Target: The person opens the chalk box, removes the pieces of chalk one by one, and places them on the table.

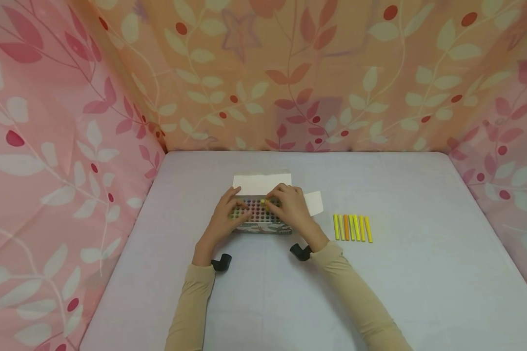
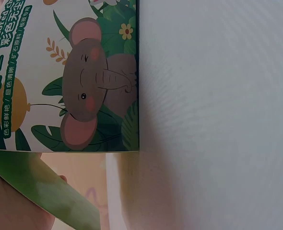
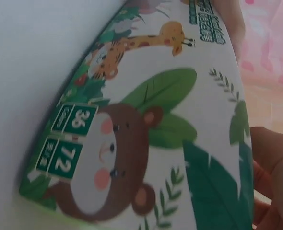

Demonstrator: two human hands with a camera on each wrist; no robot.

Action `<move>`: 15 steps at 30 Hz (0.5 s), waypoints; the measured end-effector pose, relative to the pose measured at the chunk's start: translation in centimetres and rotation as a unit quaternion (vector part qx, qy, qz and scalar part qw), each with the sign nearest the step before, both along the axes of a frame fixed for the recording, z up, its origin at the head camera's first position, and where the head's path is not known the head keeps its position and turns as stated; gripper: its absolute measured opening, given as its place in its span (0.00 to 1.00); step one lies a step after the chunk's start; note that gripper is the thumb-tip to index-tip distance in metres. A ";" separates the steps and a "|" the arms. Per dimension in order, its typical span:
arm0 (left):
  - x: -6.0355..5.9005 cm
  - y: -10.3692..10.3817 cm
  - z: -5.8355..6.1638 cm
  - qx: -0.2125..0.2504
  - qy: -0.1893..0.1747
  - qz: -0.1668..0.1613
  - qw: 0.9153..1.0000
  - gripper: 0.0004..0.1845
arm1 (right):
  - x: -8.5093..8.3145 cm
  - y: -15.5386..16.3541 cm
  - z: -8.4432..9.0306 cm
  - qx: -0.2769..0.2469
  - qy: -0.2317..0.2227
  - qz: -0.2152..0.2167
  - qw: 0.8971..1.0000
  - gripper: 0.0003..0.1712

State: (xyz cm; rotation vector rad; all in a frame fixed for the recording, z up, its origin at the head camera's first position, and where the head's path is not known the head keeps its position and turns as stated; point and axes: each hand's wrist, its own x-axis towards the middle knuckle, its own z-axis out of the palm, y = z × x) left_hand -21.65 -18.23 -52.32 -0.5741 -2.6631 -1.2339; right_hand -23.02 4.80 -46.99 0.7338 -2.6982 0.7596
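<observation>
The animal-printed cardboard box of coloured sticks (image 1: 261, 219) is lying mid-table, its long axis running from nine to three o'clock, its open top facing up. The left hand (image 1: 225, 213) is bracing the nine o'clock end with curled fingers. The right hand (image 1: 290, 207), nearer the sticks, is pinching a yellow stick (image 1: 263, 202) standing upright in the tray. Loose yellow and orange sticks (image 1: 353, 227) are lying at three o'clock, pointing to twelve.

box (image 1: 261, 220): near side hid behind both hands | wrist views: box cropped by frame edges | fingertip grip unreadable, too small
</observation>
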 end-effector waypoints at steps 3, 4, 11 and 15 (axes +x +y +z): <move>-0.1 0.0 0.0 0.001 0.000 0.001 1.000 0.15 | 0.1 -0.4 0.0 -0.005 -0.001 -0.014 1.000 0.08; -0.1 0.0 0.0 0.002 -0.002 0.001 1.000 0.15 | 0.1 -0.5 0.0 -0.006 -0.001 -0.018 1.000 0.08; -0.1 0.0 0.0 0.006 -0.003 0.002 1.000 0.14 | 0.1 -1.3 -0.1 0.019 0.004 -0.046 0.999 0.10; -0.1 0.0 -0.1 0.003 -0.004 0.005 1.000 0.13 | 0.0 -1.6 -0.3 0.032 0.008 -0.061 0.998 0.10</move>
